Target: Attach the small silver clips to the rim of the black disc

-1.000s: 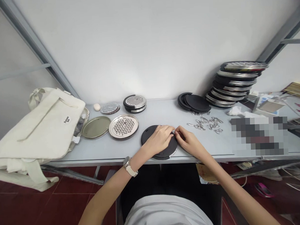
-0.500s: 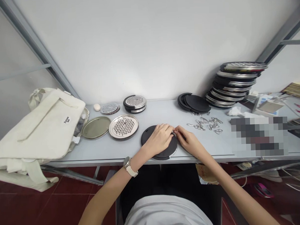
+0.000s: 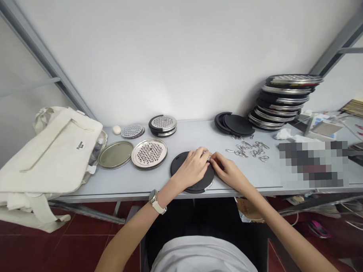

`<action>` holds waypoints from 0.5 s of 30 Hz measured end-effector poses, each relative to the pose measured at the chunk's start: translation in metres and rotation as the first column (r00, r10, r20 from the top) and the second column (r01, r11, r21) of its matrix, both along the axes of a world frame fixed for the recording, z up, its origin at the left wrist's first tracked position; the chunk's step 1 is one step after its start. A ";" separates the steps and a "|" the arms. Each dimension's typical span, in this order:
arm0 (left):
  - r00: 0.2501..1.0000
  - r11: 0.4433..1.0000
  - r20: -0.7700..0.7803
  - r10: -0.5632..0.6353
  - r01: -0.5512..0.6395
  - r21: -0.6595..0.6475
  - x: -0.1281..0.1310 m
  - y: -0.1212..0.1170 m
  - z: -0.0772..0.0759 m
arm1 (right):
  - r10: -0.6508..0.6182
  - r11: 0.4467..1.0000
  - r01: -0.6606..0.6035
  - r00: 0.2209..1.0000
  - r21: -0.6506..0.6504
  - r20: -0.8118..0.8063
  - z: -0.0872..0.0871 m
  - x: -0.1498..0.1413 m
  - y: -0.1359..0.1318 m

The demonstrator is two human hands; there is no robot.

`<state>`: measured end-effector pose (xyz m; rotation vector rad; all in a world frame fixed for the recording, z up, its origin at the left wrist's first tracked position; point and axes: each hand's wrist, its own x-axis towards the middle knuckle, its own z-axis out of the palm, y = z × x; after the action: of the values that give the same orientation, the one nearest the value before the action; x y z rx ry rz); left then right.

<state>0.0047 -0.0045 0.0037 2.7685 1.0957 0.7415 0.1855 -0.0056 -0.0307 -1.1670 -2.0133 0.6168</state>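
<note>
A round black disc (image 3: 182,167) lies on the grey table (image 3: 141,185) near its front edge. My left hand (image 3: 193,167) rests on top of the disc, fingers curled toward its right rim. My right hand (image 3: 227,170) meets it there, fingertips pinched on a small metal clip (image 3: 209,158) at the disc's edge. Both hands' fingertips touch at that spot. A scatter of loose metal clips (image 3: 249,148) lies just right of my hands.
A perforated steel disc (image 3: 148,153) and a plain metal lid (image 3: 116,153) lie to the left, with smaller perforated discs (image 3: 163,124) behind. Black discs (image 3: 236,124) and a tall leaning stack of rimmed discs (image 3: 284,100) stand at the back right. A cream bag (image 3: 48,152) fills the left end.
Almost nothing has moved. My fingers shift slightly at the disc's right rim while both hands stay in place.
</note>
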 end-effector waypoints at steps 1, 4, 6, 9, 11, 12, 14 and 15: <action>1.000 1.000 -0.012 -0.004 0.004 -0.013 0.000 0.000 0.000 | 0.003 1.000 -0.003 1.000 0.001 0.000 0.000 0.000 0.000; 0.999 1.000 -0.035 -0.008 0.008 -0.024 0.001 0.002 -0.001 | 0.004 1.000 -0.004 1.000 -0.001 -0.002 -0.001 0.000 0.000; 0.999 1.000 -0.036 0.000 0.000 -0.016 0.001 0.002 -0.002 | -0.004 1.000 0.004 1.000 -0.009 -0.007 -0.002 0.001 0.001; 0.999 1.000 -0.036 0.020 -0.021 -0.006 0.001 0.002 -0.002 | -0.034 0.999 0.034 0.999 -0.026 -0.007 -0.003 0.000 0.001; 0.999 1.000 -0.041 0.031 -0.031 0.002 0.001 0.002 -0.002 | -0.058 0.998 0.058 0.998 -0.029 -0.001 -0.002 -0.001 0.001; 0.998 0.999 -0.045 0.033 -0.033 0.008 0.001 0.001 -0.001 | -0.064 0.998 0.064 0.998 -0.029 0.002 -0.002 -0.001 0.000; 0.998 0.999 -0.052 0.042 -0.041 0.021 0.001 0.001 -0.001 | -0.071 0.997 0.071 0.997 -0.029 0.005 -0.001 -0.001 0.000; 0.997 0.999 -0.054 0.047 -0.045 0.026 0.001 0.001 -0.001 | -0.077 0.997 0.077 0.997 -0.029 0.005 -0.001 -0.001 0.000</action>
<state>0.0056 -0.0035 0.0024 2.8088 1.1719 0.6927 0.1840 -0.0060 -0.0318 -1.2579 -1.9584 0.6074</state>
